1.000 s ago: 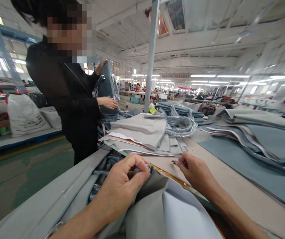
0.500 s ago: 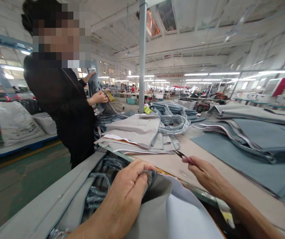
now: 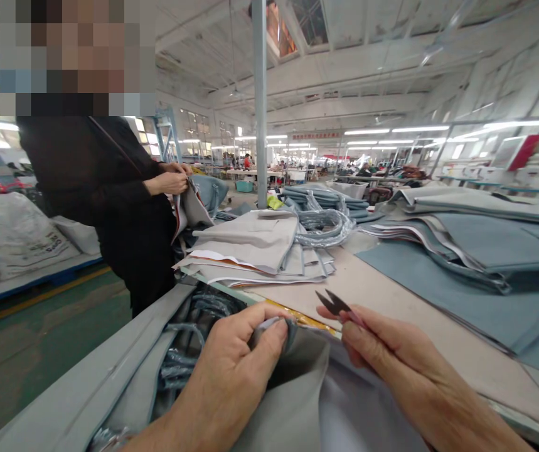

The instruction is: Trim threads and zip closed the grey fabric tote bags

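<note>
Between thumb and fingers, my left hand [image 3: 243, 361] pinches the folded edge of a grey fabric piece [image 3: 292, 395] at the table's near edge. That piece hangs down toward me, and its paler side shows at the right. My right hand [image 3: 382, 342] is closed around thread snips [image 3: 335, 304]. Their two dark blades are spread apart and point up and left, a little to the right of the pinched edge and not touching it. The handle of the snips is mostly hidden in my fingers.
On the table [image 3: 420, 307] lie a stack of light grey panels [image 3: 250, 242], plastic-wrapped handles [image 3: 328, 227] and blue-grey fabric pieces [image 3: 485, 251]. A co-worker in black [image 3: 95, 169] stands at the left, holding fabric. A metal post [image 3: 260, 107] rises behind the table.
My right hand has come left and nearer to my left hand, and the snips' blades now show spread. My left hand keeps its pinch. The co-worker's hands have come together on the fabric.
</note>
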The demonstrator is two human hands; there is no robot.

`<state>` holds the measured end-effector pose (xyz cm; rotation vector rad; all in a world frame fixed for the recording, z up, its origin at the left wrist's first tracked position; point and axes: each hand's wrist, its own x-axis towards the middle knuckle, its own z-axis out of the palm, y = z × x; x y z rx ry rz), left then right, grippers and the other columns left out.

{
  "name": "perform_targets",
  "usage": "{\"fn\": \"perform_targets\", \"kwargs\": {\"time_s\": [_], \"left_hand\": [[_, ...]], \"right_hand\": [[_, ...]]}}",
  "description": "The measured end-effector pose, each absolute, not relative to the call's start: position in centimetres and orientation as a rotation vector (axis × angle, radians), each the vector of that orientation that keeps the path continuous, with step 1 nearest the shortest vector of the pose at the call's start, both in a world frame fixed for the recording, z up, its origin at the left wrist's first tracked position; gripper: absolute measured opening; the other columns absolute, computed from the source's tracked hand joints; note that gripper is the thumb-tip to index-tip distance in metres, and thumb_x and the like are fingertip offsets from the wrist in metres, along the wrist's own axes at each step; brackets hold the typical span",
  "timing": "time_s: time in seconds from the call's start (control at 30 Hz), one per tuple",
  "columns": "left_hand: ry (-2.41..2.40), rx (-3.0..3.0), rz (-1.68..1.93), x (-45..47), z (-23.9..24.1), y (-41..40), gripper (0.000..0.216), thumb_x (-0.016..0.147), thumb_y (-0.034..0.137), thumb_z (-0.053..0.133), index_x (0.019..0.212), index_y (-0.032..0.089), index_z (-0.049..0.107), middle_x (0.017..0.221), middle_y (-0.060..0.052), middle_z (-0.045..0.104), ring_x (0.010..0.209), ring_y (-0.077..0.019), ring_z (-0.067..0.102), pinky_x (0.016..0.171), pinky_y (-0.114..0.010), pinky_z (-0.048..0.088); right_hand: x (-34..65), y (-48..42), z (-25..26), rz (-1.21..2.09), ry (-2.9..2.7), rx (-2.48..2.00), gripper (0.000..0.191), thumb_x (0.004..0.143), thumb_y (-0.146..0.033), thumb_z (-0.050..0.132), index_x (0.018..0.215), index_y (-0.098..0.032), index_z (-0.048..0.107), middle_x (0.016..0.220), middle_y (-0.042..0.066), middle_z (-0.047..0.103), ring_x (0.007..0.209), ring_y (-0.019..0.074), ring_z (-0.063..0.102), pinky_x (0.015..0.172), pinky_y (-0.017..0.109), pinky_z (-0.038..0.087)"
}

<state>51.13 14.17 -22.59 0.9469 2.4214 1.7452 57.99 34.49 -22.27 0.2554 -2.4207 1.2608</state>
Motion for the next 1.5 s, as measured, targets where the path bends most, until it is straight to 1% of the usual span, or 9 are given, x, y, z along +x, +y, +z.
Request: {"fn": "perform_targets", "kwargs": {"time_s": [0.07, 0.17, 0.27, 0.37, 0.57, 0.87, 1.23, 1.37, 1.5], "left_hand": [[2.414, 0.896, 1.724, 51.3, -22.4, 14.3, 0.024, 0.094, 0.037, 0.051, 0.092, 0.023, 0.071, 0.081, 0.004, 0.069, 0.077, -0.0134, 0.059, 0.072, -0.020, 0.042], [2.388, 0.785, 1.702, 51.5, -22.2, 14.5, 0.023, 0.090, 0.038, 0.055, 0.083, 0.021, 0.068, 0.073, 0.004, 0.065, 0.068, -0.0125, 0.054, 0.063, -0.020, 0.040], [2.363, 0.797, 1.710, 51.7, -22.4, 14.4, 0.024, 0.089, 0.040, 0.056, 0.080, 0.020, 0.067, 0.071, 0.004, 0.064, 0.065, -0.0115, 0.051, 0.060, -0.020, 0.039], [2.384, 0.897, 1.697, 51.8, -22.7, 14.3, 0.024, 0.092, 0.039, 0.054, 0.083, 0.022, 0.069, 0.073, 0.006, 0.065, 0.067, -0.0109, 0.052, 0.062, -0.019, 0.040], [2.444, 0.952, 1.675, 51.6, -22.9, 14.5, 0.019, 0.092, 0.034, 0.055, 0.085, 0.024, 0.069, 0.078, 0.008, 0.067, 0.072, -0.0106, 0.056, 0.067, -0.017, 0.041], [2.417, 0.972, 1.684, 51.5, -23.2, 14.5, 0.017, 0.092, 0.030, 0.055, 0.092, 0.025, 0.071, 0.083, 0.008, 0.071, 0.076, -0.0109, 0.060, 0.068, -0.018, 0.044], [2.260, 0.939, 1.713, 51.5, -23.3, 14.6, 0.013, 0.087, 0.026, 0.059, 0.085, 0.021, 0.071, 0.076, 0.006, 0.064, 0.070, -0.0094, 0.052, 0.065, -0.018, 0.041], [2.198, 0.875, 1.742, 51.3, -23.1, 14.7, 0.013, 0.085, 0.028, 0.061, 0.082, 0.018, 0.069, 0.072, 0.005, 0.060, 0.066, -0.0094, 0.048, 0.061, -0.019, 0.039], [2.102, 0.847, 1.753, 51.1, -22.9, 15.0, 0.016, 0.083, 0.031, 0.063, 0.081, 0.016, 0.068, 0.070, 0.004, 0.058, 0.066, -0.0096, 0.045, 0.061, -0.019, 0.038]], "right_hand": [[58.0, 34.6, -22.4, 1.159, -2.465, 0.348, 0.041, 0.100, -0.051, 0.044, 0.082, -0.022, 0.067, 0.070, 0.002, 0.060, 0.061, 0.0147, 0.052, 0.057, 0.023, 0.043], [58.1, 34.6, -22.3, 0.966, -2.496, 0.419, 0.033, 0.101, -0.045, 0.044, 0.105, -0.025, 0.070, 0.089, 0.004, 0.067, 0.076, 0.0170, 0.061, 0.069, 0.024, 0.047], [58.3, 34.5, -22.0, 0.809, -2.515, 0.428, 0.038, 0.101, -0.046, 0.042, 0.122, -0.030, 0.069, 0.088, 0.005, 0.067, 0.076, 0.0182, 0.063, 0.066, 0.026, 0.047], [58.4, 34.4, -21.9, 0.768, -2.519, 0.417, 0.041, 0.101, -0.047, 0.041, 0.128, -0.031, 0.067, 0.088, 0.006, 0.067, 0.074, 0.0188, 0.064, 0.065, 0.027, 0.048], [58.9, 34.6, -22.1, 0.688, -2.522, 0.370, 0.036, 0.102, -0.045, 0.043, 0.122, -0.032, 0.069, 0.090, 0.005, 0.067, 0.077, 0.0170, 0.063, 0.064, 0.025, 0.046], [58.8, 34.1, -21.9, 0.673, -2.554, 0.429, 0.034, 0.102, -0.036, 0.045, 0.125, -0.023, 0.067, 0.080, 0.002, 0.061, 0.069, 0.0104, 0.059, 0.060, 0.021, 0.044], [58.9, 34.3, -21.9, 0.561, -2.502, 0.551, 0.021, 0.100, -0.033, 0.052, 0.105, -0.023, 0.070, 0.073, -0.001, 0.059, 0.060, 0.0073, 0.056, 0.053, 0.019, 0.039], [58.5, 34.5, -22.1, 0.615, -2.537, 0.568, 0.016, 0.099, -0.030, 0.052, 0.099, -0.023, 0.067, 0.076, -0.002, 0.062, 0.064, 0.0085, 0.058, 0.058, 0.021, 0.040], [58.2, 34.5, -22.3, 0.656, -2.524, 0.586, 0.011, 0.098, -0.030, 0.055, 0.100, -0.024, 0.065, 0.078, -0.004, 0.064, 0.066, 0.0076, 0.058, 0.060, 0.020, 0.040]]}}
